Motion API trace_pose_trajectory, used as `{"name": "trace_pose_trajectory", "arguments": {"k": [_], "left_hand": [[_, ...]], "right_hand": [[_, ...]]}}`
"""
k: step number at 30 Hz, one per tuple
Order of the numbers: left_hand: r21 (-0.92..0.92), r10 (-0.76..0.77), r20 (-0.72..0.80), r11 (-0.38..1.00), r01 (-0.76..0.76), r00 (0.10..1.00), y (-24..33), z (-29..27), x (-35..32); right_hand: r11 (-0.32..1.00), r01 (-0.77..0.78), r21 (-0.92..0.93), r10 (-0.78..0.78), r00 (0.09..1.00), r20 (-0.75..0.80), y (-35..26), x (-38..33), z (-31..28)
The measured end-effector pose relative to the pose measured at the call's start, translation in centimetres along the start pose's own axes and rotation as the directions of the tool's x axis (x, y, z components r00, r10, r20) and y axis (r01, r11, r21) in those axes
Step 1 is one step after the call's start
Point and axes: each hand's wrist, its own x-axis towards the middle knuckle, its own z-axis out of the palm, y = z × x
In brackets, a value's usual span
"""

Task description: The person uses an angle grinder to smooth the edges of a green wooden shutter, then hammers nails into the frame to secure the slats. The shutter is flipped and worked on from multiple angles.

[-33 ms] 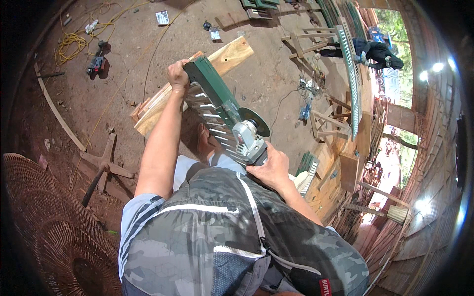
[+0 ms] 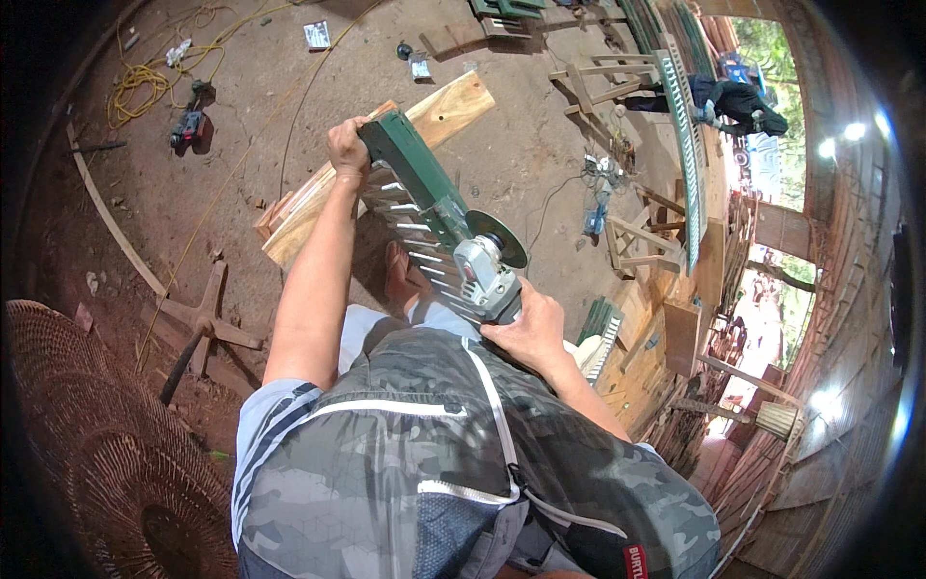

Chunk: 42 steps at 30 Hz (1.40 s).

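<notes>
My left hand [image 2: 347, 147] grips the upper end of a green-painted wooden board [image 2: 417, 181] whose lower edge is cut into pale teeth. The board slants down toward my body. My right hand [image 2: 529, 330] holds a grey angle grinder [image 2: 482, 275], its dark disc [image 2: 499, 237] resting against the board's green side. Below the board, pale wooden planks [image 2: 446, 104] lie on the dirt floor. My camouflage shirt fills the lower middle of the view.
A woven wicker piece [image 2: 92, 444] lies at lower left, next to a wooden cross stand [image 2: 204, 323]. Yellow cord [image 2: 145, 79] and a red power tool [image 2: 187, 127] lie at upper left. Another person [image 2: 735, 100] works at a long green slat [image 2: 687, 145]. Timber stacks line the right.
</notes>
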Motion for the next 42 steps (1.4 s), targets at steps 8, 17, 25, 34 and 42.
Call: {"name": "trace_pose_trajectory", "arguments": {"k": [8,17,25,34,42], "left_hand": [[-0.008,-0.013,0.014,1.0,0.013,1.0,-0.3,0.5,0.1],[-0.005,-0.014,0.031,1.0,0.014,0.999,-0.3,0.7,0.1],[-0.096,-0.125,0.086,0.986,0.133,0.988,-2.1,2.1,-0.6],[-0.149,-0.125,0.098,0.979,0.139,0.987,-2.2,1.9,-0.4],[-0.033,-0.042,0.045,0.999,0.043,0.998,-1.4,1.3,-0.2]], "right_hand": [[1.0,-0.014,0.0,0.014,1.0,-0.012,-0.2,0.6,0.0],[0.999,-0.018,-0.027,0.018,1.0,0.021,-0.5,1.0,-0.6],[0.999,0.003,-0.037,-0.003,1.0,0.008,-0.5,1.0,-0.6],[0.999,0.003,-0.048,-0.003,1.0,0.009,-0.6,1.2,-0.8],[0.998,-0.054,-0.046,0.057,0.996,0.074,-0.2,1.3,-0.9]]}}
